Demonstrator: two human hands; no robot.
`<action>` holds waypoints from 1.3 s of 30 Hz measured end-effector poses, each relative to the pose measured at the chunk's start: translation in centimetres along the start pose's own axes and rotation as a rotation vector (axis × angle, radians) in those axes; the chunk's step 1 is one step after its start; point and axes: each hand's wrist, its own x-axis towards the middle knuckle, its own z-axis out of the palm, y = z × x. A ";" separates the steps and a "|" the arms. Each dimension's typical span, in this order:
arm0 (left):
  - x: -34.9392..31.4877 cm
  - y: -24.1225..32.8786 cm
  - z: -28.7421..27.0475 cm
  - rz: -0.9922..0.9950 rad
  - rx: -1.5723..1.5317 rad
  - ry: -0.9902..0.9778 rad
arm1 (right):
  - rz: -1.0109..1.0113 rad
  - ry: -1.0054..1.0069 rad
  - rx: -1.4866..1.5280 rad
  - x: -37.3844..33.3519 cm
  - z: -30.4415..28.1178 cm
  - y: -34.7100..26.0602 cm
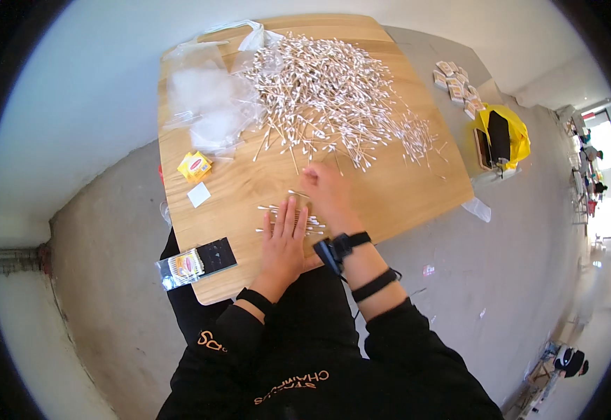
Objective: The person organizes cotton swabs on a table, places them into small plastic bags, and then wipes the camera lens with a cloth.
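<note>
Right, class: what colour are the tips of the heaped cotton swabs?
The cotton swabs' tips are white; the head view shows them best.

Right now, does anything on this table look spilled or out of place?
Yes. The clear-wrapped pack sits askew, seeming to jut past the left edge of the table. A few stray cotton swabs lie apart, right of the large loose heap, as if scattered.

Bright, diffuse light on desk [407,192]; opening [608,213] at far right blown out white. Fisheye bows desk edges, rim vignetted black. Pale sheen on plastic bags [211,94]; distant room detail soft.
</note>
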 end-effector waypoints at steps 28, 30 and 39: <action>0.2 0.1 -0.4 0.002 -0.007 -0.010 | -0.013 0.187 -0.061 -2.7 -0.7 2.9; -0.4 0.1 -0.3 -0.032 0.014 0.008 | -0.061 0.113 -0.083 -3.5 0.2 2.2; 1.1 -1.3 -0.8 -0.006 0.052 0.012 | -0.085 0.303 -0.114 1.2 0.2 1.2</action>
